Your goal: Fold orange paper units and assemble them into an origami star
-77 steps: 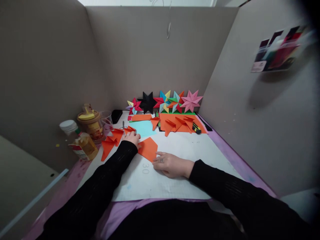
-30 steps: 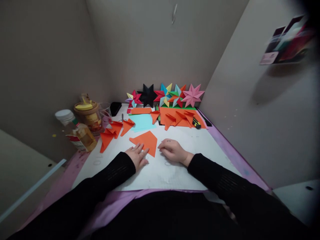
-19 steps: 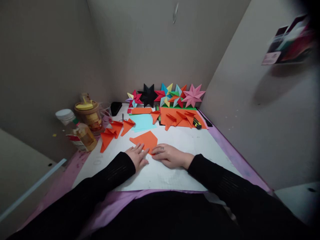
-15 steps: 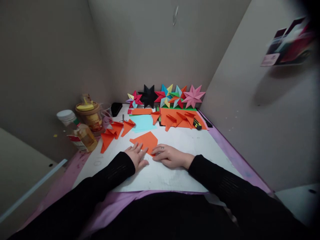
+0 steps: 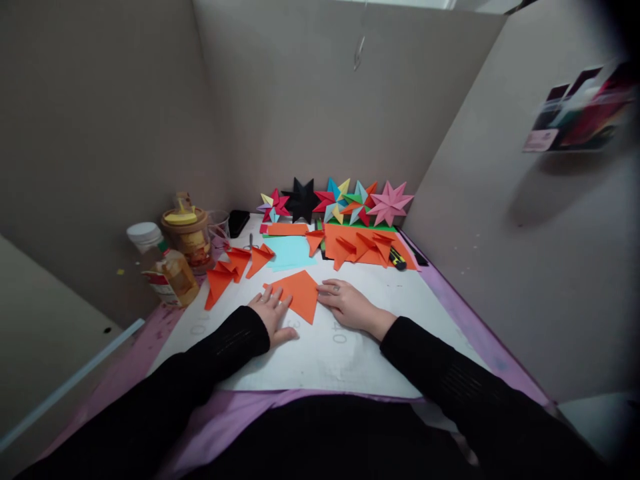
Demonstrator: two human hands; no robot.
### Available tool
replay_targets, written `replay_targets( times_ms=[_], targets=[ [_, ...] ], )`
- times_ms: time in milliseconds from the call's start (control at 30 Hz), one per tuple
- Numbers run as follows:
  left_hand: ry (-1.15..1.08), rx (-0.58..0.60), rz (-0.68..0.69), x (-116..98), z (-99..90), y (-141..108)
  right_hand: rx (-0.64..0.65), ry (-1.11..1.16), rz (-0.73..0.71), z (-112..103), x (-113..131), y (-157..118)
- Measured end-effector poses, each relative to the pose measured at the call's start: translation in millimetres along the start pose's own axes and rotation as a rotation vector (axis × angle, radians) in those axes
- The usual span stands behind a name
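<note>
An orange folded paper (image 5: 299,295) lies flat on the white sheet (image 5: 350,367) in front of me. My left hand (image 5: 273,315) rests on its left part with the fingers spread. At the paper's right corner, the fingertips of my right hand (image 5: 350,305) touch its edge, fingers close together. Folded orange pieces (image 5: 219,281) stand to the left, and more of them (image 5: 363,247) lie on orange sheets at the back right. Light blue paper (image 5: 289,253) is behind the folded one.
Paper stars (image 5: 302,200) lean along the back wall. A bottle (image 5: 173,273) and a brown tub (image 5: 190,237) stand at the left, with a black object (image 5: 239,224) beyond them. A yellow and black cutter (image 5: 397,259) lies at the back right.
My right hand has moved up and right along the paper's edge, uncovering its lower corner. My left hand stays on the paper. The camera view has shifted slightly.
</note>
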State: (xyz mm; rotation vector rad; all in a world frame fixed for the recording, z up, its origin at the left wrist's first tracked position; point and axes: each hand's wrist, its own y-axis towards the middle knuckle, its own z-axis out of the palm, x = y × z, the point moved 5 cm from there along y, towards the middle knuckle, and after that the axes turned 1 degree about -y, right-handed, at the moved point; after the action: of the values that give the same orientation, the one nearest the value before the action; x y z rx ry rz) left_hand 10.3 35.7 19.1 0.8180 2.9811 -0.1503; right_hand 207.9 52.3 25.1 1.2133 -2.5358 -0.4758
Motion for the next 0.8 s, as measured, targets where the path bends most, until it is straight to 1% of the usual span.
replay_targets(
  times_ms=[133,333,467,567,633,667,767,800],
  targets=[
    [-0.026,-0.016,0.026,6.0,3.2,2.5,0.038,0.0,-0.041,-1.2,6.1,4.2],
    [-0.055,-0.002,0.055,14.0,2.2,7.7,0.05,0.017,-0.254,-10.4,31.1,4.4],
    [-0.078,0.033,0.079,12.8,1.7,8.2,0.064,-0.04,-0.351,-13.5,46.7,3.8],
    [-0.097,0.062,0.065,11.4,1.6,8.0,0.079,-0.071,-0.407,-11.8,52.7,3.3],
    [-0.104,0.071,0.056,10.0,0.9,7.9,0.07,-0.059,-0.407,-10.1,51.4,3.9],
    [-0.108,0.074,0.054,9.2,0.5,7.9,0.056,-0.041,-0.383,-9.3,48.4,5.0],
    [-0.127,0.09,0.047,8.5,-0.1,9.4,0.0,0.042,-0.241,-6.6,31.7,10.7],
    [-0.134,0.095,0.05,8.6,-0.2,10.6,-0.005,0.065,-0.217,-5.0,26.6,12.7]
  ],
)
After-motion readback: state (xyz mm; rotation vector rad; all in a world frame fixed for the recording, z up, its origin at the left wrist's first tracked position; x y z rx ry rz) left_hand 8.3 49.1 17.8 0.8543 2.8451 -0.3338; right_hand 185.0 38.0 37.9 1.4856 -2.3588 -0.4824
